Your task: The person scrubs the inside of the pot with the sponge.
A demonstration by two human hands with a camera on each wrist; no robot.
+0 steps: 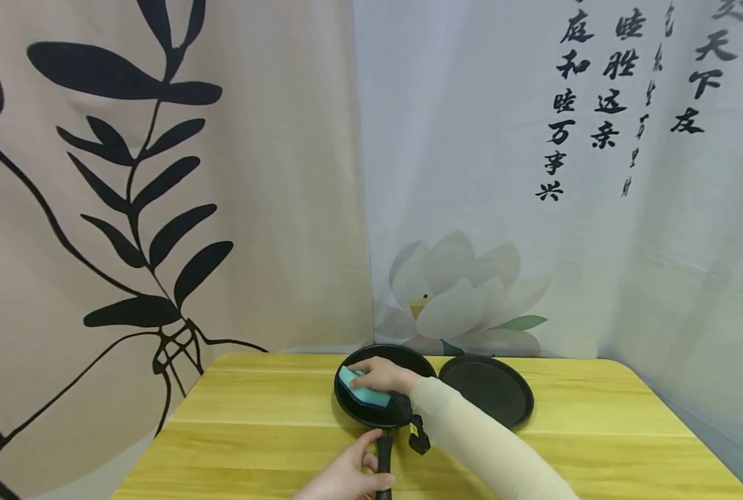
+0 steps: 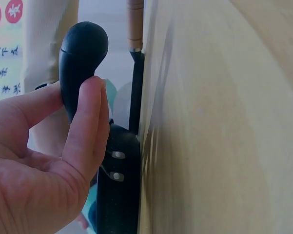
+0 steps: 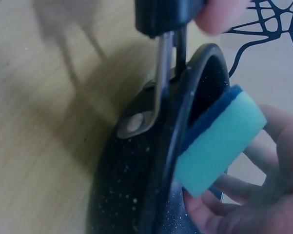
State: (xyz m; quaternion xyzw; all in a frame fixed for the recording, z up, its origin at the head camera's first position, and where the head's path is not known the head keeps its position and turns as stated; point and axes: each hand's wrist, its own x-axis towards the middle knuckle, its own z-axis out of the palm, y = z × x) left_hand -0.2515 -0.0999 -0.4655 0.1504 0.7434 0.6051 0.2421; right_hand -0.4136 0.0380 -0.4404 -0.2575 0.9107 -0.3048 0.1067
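Slippage worries me: left hand [image 1: 346, 476] only pinches the frying pan handle [image 2: 80, 53] at six o'clock while right hand [image 1: 384, 375] fingers press the sponge [image 3: 217, 141] flat; the frying pan [image 1: 378, 410] could twist.

Soft, even, bright light in the head view, faint shadows under the pan [image 1: 378, 392] on the desk [image 1: 253, 423], wide-angle bending at the edges, left wrist view with a blurred desk surface, right wrist view soft and hazy, close sponge [image 3: 217, 141] out of focus
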